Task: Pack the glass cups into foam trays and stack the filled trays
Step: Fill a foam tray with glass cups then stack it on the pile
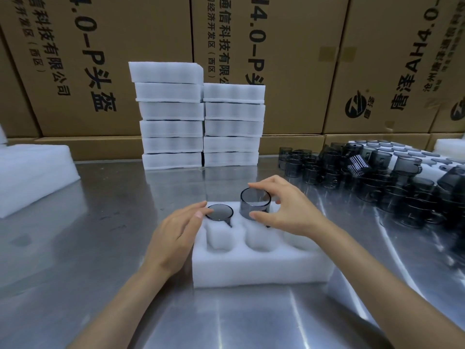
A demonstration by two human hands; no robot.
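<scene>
Foam tray (256,268) sits on the steel bench (75,248), directly before the person; smoked glass cup (219,212) seated deep in the tray's far-left pocket, left hand (176,233) with straight fingers touching its rim; second cup (254,203) stands proud of the next pocket to the right, right hand (284,210) pinching it between thumb and fingers; near pockets unfilled; two stacks of filled trays (201,122) beyond the tray; loose cups (364,177) heaped to its right.
</scene>
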